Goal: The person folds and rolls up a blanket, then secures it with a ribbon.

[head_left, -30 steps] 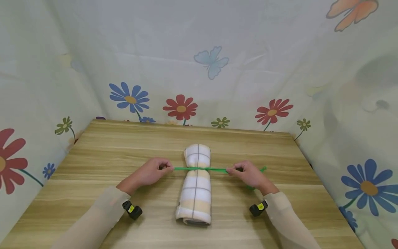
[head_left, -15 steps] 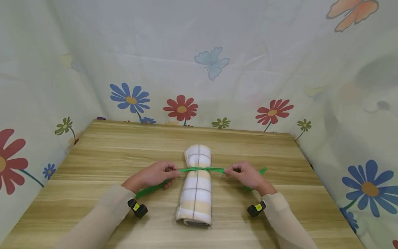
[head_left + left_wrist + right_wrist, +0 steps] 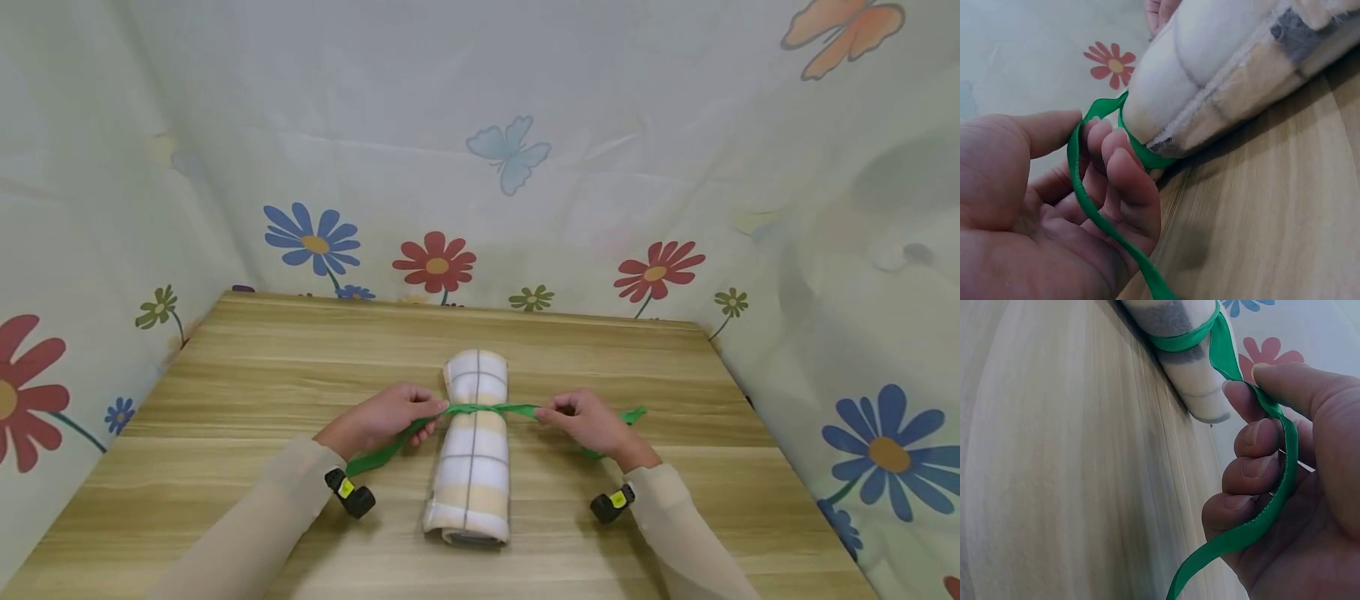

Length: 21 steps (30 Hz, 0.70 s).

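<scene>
A rolled towel (image 3: 472, 475), white and cream with grey check lines, lies lengthwise on the wooden table. A green ribbon (image 3: 517, 409) circles it above the middle and cinches it into a waist, with its strands crossing on top. Close to the roll's left side, my left hand (image 3: 390, 417) pinches one ribbon end between thumb and fingers; the tail trails down across the palm in the left wrist view. On the other side, my right hand (image 3: 592, 421) pinches the opposite end, a little farther from the towel. Its loose tail (image 3: 1229, 540) runs over the curled fingers.
The wooden table (image 3: 300, 350) extends around the roll to a back edge against a hanging flower-and-butterfly-print sheet (image 3: 510, 250). Similar sheeting stands at both sides. A small black camera sits on each wrist, such as the left camera (image 3: 356, 500).
My left hand has moved right, up to the towel, and the left ribbon strand has shortened, with its tail now showing below the hand. My right hand has shifted slightly inward.
</scene>
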### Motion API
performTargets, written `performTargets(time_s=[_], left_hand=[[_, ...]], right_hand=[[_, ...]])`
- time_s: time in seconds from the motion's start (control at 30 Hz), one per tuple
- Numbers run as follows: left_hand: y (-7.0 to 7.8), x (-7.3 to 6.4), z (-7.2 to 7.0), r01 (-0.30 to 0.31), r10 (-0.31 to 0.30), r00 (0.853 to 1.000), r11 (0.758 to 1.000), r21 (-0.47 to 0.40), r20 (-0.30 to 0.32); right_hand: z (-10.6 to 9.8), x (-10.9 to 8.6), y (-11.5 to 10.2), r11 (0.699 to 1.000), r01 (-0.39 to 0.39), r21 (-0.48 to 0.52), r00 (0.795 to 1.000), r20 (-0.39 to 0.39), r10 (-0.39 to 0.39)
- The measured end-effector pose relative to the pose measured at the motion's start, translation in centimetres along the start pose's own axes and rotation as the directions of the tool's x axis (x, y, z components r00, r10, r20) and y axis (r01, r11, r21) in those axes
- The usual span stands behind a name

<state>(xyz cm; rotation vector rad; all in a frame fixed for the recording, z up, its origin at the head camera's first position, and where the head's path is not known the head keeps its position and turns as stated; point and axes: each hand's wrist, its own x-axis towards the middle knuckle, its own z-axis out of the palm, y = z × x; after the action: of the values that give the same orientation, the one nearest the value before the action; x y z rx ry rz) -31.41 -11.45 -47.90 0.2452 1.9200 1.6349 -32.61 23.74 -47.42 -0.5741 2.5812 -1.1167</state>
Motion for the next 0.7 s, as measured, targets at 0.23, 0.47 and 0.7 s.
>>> performTargets(time_s=[0.23,0.47,0.7], left_hand=[[0.1,-0.2,0.6,-0.115,0.111,0.993,0.984,-0.134,-0.035],[0.4,-0.5,1.5,-0.245,0.227,0.966,0.957,-0.156,-0.124],[0.7,0.1,2.1,-0.312,0.299,0.947,0.943,-0.116,-0.116]], right_hand=[[0.2,0.1,0.1,1.000,0.005,0.016,1.000,0.006,-0.005],[0.4,0.1,0.0,1.000,0.012,0.028,1.000,0.004,-0.012],[0.4,0.2,-0.5,1.000,0.001,0.030,1.000,0.008,-0.001]])
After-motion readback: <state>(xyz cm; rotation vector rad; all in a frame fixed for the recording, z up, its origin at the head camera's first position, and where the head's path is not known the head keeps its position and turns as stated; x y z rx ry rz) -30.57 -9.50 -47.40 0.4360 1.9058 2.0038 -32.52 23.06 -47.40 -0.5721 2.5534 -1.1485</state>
